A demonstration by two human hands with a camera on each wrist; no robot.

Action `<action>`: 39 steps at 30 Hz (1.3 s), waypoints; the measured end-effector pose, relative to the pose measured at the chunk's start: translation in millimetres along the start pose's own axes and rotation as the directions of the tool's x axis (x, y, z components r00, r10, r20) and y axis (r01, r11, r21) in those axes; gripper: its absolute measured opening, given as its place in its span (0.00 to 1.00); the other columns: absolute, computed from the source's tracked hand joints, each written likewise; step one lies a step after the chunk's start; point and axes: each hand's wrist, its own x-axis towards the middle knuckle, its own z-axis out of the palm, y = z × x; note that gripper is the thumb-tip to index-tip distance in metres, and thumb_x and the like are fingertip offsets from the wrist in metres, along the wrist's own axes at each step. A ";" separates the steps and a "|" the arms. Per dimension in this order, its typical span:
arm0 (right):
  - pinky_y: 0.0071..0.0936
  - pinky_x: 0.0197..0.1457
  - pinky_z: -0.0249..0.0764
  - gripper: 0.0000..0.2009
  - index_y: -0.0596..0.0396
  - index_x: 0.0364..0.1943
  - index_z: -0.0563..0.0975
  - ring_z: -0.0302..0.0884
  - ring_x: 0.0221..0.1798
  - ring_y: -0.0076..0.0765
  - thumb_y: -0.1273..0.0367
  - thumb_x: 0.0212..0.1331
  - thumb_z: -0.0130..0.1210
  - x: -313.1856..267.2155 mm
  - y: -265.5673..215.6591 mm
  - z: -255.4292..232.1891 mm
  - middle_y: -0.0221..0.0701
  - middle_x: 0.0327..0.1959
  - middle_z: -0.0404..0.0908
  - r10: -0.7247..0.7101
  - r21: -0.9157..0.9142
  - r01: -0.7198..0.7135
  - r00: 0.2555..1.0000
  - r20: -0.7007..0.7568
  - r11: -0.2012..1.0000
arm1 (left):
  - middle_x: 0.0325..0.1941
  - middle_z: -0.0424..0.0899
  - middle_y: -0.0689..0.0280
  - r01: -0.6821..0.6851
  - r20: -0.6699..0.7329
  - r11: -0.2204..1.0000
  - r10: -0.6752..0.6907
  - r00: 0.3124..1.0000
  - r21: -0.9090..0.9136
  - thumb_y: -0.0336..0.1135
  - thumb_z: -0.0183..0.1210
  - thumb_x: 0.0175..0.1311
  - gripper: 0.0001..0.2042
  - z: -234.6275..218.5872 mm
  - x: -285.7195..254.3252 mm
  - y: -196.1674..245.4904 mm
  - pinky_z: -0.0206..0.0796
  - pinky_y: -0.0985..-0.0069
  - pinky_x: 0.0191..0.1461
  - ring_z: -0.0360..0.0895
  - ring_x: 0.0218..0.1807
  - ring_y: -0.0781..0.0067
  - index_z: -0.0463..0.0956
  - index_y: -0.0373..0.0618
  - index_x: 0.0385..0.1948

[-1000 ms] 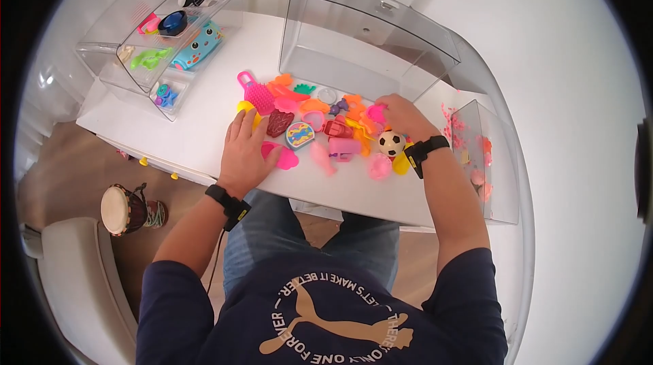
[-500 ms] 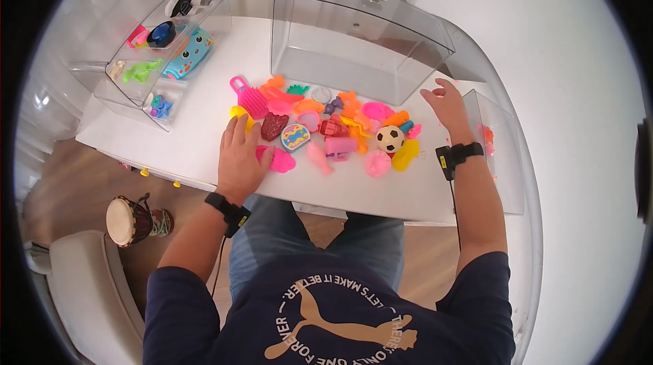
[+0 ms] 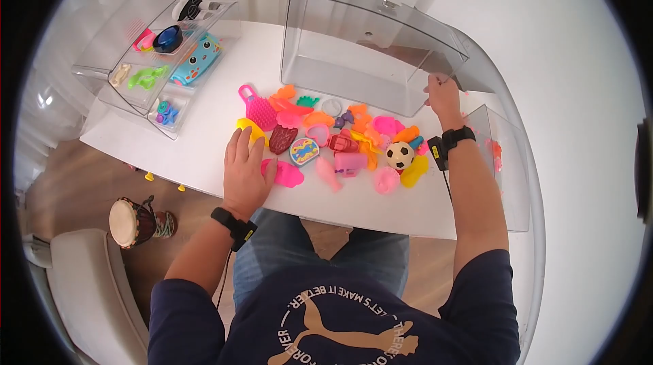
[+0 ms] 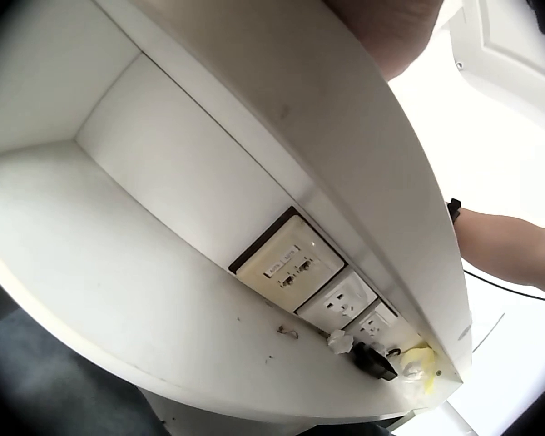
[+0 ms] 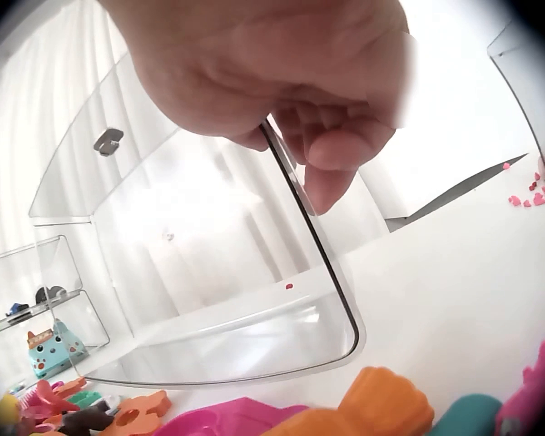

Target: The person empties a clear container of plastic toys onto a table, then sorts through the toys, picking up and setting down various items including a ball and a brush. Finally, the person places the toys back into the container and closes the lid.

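Observation:
In the head view, my left hand (image 3: 246, 171) lies palm down at the near left of a toy pile, fingers extended. Its fingertips meet a yellow toy (image 3: 252, 131) and its thumb is by a flat pink toy (image 3: 286, 174). My right hand (image 3: 443, 98) is at the right end of a large clear plastic box (image 3: 347, 89). In the right wrist view its curled fingers (image 5: 331, 186) grip the box's dark-lined side edge. A small soccer ball (image 3: 399, 155) and a pink hairbrush (image 3: 257, 110) are among the toys.
A tiered clear case (image 3: 146, 117) with toys stands at the left, and another clear box (image 3: 513, 181) with pink bits at the right. On the floor are a small drum (image 3: 129, 222) and a pale chair (image 3: 92, 276). Wall sockets (image 4: 345, 300) show beneath the table edge.
My right hand has left the pink toys near the ball, swung out to the right, and come to the clear box's right end. The left hand has stayed in place.

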 end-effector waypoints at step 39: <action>0.38 0.44 0.80 0.10 0.59 0.30 0.85 0.85 0.40 0.47 0.68 0.57 0.55 121.1 30.8 5.4 0.43 0.34 0.85 -0.082 -0.566 0.200 0.970 0.228 0.800 | 0.66 0.64 0.44 0.022 0.100 1.000 -0.020 0.995 -0.017 0.34 0.63 0.57 0.24 0.8 -0.3 -1.8 0.55 0.51 0.71 0.59 0.69 0.38 0.71 0.34 0.55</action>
